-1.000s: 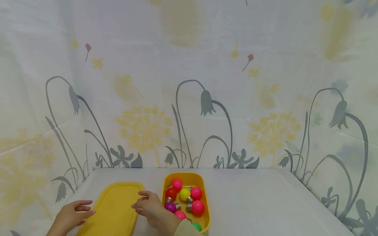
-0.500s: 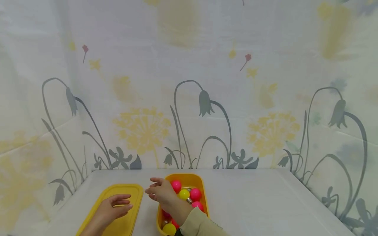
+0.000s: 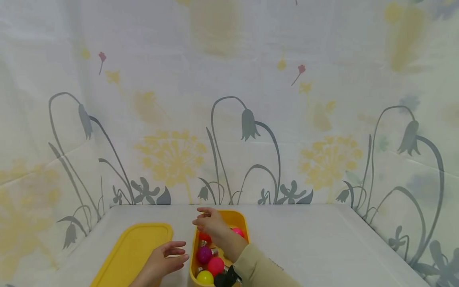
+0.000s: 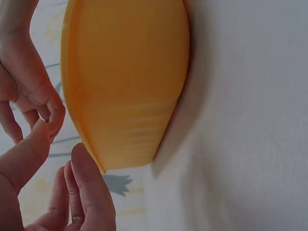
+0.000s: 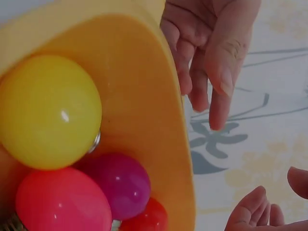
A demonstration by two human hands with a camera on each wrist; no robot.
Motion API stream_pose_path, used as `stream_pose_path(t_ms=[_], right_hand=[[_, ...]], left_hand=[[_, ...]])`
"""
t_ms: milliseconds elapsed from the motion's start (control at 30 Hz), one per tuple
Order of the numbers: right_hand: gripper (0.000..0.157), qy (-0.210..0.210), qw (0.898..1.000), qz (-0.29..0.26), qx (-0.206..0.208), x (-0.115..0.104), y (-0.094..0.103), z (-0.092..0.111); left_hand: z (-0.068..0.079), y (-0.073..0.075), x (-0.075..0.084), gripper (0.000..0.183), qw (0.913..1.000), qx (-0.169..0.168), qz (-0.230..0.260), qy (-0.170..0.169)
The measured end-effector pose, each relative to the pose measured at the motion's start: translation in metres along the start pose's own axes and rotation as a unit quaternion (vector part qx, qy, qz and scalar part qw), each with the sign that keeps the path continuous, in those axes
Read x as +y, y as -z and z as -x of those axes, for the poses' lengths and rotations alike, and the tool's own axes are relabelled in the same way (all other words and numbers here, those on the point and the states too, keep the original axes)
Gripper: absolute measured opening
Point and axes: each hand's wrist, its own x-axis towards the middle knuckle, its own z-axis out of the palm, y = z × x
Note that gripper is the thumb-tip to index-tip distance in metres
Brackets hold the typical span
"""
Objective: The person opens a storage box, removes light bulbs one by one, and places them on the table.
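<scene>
A yellow box [image 3: 245, 223] holds several round coloured bulbs with metal screw bases. My right hand [image 3: 216, 231] hovers above it, fingers loosely bent and holding nothing, hiding some of the bulbs. Left of the box, near its side wall, is my left hand [image 3: 165, 261], also with nothing in its relaxed fingers. In the right wrist view a yellow bulb [image 5: 50, 113], a pink bulb [image 5: 62, 202], a purple bulb [image 5: 118, 185] and a red bulb [image 5: 149, 216] lie inside. The left wrist view shows the box's outer wall [image 4: 130, 62] beside both hands.
A flat yellow lid [image 3: 132, 247] lies on the white tabletop [image 3: 305, 243], left of the box. Behind the table hangs a pale curtain [image 3: 229, 71] printed with flowers. A small black object [image 3: 226, 278] sits by the right sleeve [image 3: 263, 267].
Both hands have moved right: the left from the lid's left side past its right edge, the right from beside the lid to over the box. The box has shifted slightly left in view.
</scene>
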Motion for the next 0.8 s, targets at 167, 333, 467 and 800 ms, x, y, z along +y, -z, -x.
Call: stream_pose_path(t_ms=[167, 333, 467, 800], right_hand=[[0.035, 0.024, 0.999, 0.033, -0.016, -0.001, 0.015, -0.007], [0.030, 0.022, 0.996, 0.087, -0.026, 0.002, 0.028, -0.014], [0.028, 0.023, 0.991, 0.127, -0.035, 0.007, 0.033, -0.018], [0.026, 0.048, 0.967, 0.245, -0.052, 0.022, 0.040, -0.027]], left_hand=[[-0.001, -0.011, 0.002, 0.064, 0.9996, -0.017, -0.007, 0.022], [-0.001, -0.017, 0.001, 0.063, 0.9994, -0.023, -0.020, 0.017], [-0.001, -0.020, 0.000, 0.063, 0.9992, -0.025, -0.023, 0.022], [0.000, -0.021, 0.000, 0.062, 0.9991, -0.033, -0.013, 0.024]])
